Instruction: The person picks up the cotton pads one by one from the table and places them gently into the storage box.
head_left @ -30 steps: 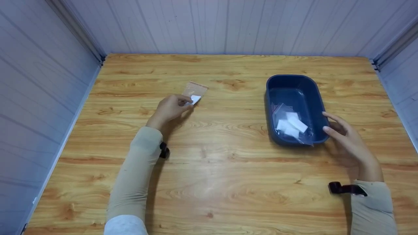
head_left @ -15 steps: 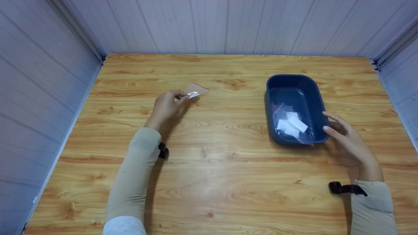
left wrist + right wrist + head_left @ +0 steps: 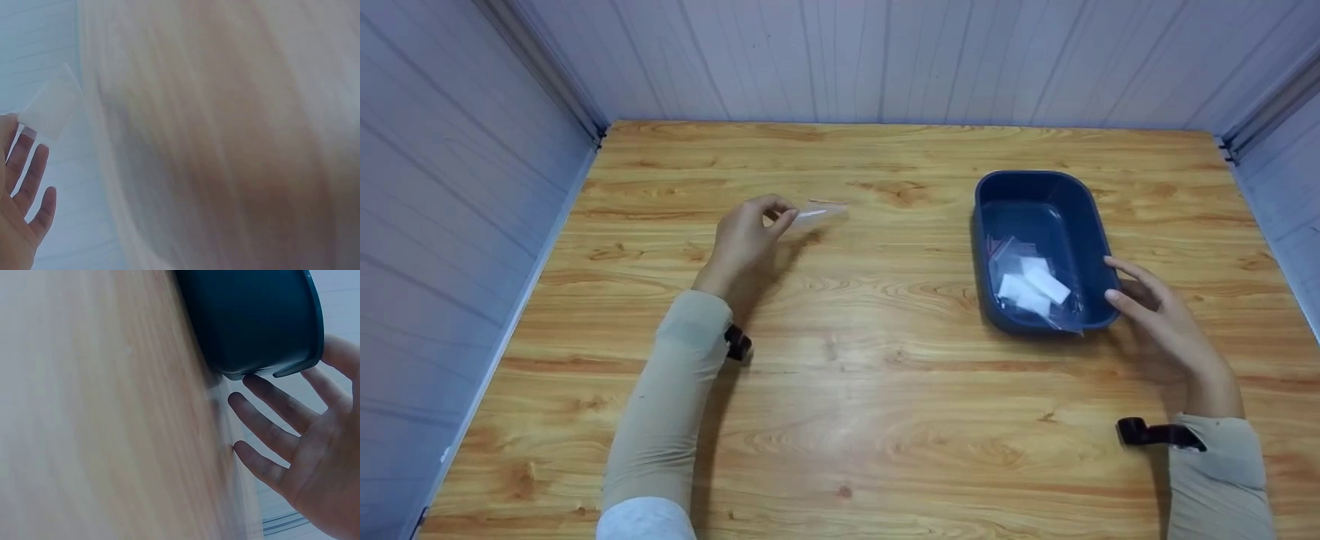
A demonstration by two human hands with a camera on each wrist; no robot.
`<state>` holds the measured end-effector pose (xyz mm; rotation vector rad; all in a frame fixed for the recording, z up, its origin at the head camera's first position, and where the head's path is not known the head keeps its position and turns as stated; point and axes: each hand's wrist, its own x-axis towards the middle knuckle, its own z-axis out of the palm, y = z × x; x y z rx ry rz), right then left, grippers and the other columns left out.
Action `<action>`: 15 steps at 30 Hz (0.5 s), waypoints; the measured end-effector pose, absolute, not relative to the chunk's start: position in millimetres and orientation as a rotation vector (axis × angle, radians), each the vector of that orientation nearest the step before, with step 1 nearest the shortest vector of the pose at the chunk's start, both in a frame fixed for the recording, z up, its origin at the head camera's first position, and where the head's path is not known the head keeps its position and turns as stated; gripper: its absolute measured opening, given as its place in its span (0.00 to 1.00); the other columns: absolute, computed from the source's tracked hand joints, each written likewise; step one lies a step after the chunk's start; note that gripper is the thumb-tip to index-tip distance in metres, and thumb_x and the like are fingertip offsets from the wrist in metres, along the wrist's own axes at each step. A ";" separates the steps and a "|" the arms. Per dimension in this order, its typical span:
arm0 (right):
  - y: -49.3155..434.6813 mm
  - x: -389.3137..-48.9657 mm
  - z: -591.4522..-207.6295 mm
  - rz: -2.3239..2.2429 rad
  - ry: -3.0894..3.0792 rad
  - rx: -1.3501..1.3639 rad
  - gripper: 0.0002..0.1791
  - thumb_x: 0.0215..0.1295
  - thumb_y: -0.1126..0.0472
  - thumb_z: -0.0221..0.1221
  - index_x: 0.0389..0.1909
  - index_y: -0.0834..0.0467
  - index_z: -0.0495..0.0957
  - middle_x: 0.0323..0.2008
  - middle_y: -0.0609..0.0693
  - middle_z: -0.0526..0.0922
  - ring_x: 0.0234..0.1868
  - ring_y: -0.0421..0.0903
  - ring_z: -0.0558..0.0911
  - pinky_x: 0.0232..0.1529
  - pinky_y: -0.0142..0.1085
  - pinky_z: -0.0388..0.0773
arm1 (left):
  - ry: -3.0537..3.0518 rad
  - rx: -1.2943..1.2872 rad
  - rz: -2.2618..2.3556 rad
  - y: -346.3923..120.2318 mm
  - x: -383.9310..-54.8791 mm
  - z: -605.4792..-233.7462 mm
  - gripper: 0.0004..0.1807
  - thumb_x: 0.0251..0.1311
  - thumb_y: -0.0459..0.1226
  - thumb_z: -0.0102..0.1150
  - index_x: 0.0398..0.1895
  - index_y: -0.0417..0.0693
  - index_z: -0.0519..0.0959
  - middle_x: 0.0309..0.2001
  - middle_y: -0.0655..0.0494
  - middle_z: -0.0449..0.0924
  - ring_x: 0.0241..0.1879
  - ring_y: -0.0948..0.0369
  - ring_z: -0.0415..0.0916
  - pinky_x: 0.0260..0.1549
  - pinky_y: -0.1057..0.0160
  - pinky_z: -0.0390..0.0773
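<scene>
My left hand [image 3: 746,232] pinches a small clear zip-lock bag [image 3: 821,213] by one end, raised over the table at left of centre. In the left wrist view the bag [image 3: 52,107] looks pale and flat, held between thumb and forefinger, while the other fingers of the left hand [image 3: 25,197] spread apart. A dark blue plastic bin [image 3: 1024,187] stands on the right. Its right rim is held by my right hand [image 3: 1166,322], thumb and a finger at the edge. The right wrist view has the bin's wall [image 3: 253,320] beside the loosely spread fingers of that hand [image 3: 320,444].
Several clear zip-lock bags with white pieces [image 3: 1031,283] lie in the near end of the bin; one corner reaches over its rim. The wood-grain table [image 3: 840,420] is bounded by a white panel wall [image 3: 840,60] at the back and more panels on both sides.
The bag has come up off the table in my left hand, swinging from lying flat to nearly edge-on. The left hand rose slightly away from me. Right hand and bin stay put.
</scene>
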<state>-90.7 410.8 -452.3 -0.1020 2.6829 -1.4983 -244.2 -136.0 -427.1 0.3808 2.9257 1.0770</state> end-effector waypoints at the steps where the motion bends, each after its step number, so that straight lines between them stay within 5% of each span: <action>1: 411.0 -90.8 -452.2 -1.498 2.681 -0.101 0.29 0.76 0.60 0.52 0.75 0.52 0.60 0.67 0.57 0.68 0.57 0.28 0.70 0.51 0.19 0.68 | 2.931 0.388 1.092 -134.9 -244.2 -426.0 0.16 0.71 0.51 0.55 0.49 0.52 0.84 0.43 0.57 0.83 0.42 0.58 0.78 0.42 0.54 0.75; 10: 411.3 -90.6 -451.7 -1.473 2.695 -0.087 0.29 0.76 0.59 0.53 0.75 0.51 0.60 0.68 0.58 0.67 0.57 0.26 0.69 0.51 0.18 0.68 | 3.014 0.484 1.169 -117.5 -242.1 -422.0 0.16 0.70 0.49 0.57 0.47 0.49 0.85 0.42 0.54 0.85 0.37 0.58 0.78 0.32 0.58 0.71; 15: 411.1 -91.2 -451.9 -1.452 2.701 -0.078 0.29 0.76 0.58 0.53 0.75 0.51 0.60 0.68 0.64 0.65 0.56 0.26 0.69 0.50 0.17 0.67 | 3.004 0.485 1.213 -107.0 -239.7 -419.7 0.16 0.69 0.49 0.58 0.47 0.49 0.84 0.42 0.54 0.84 0.39 0.58 0.78 0.35 0.58 0.73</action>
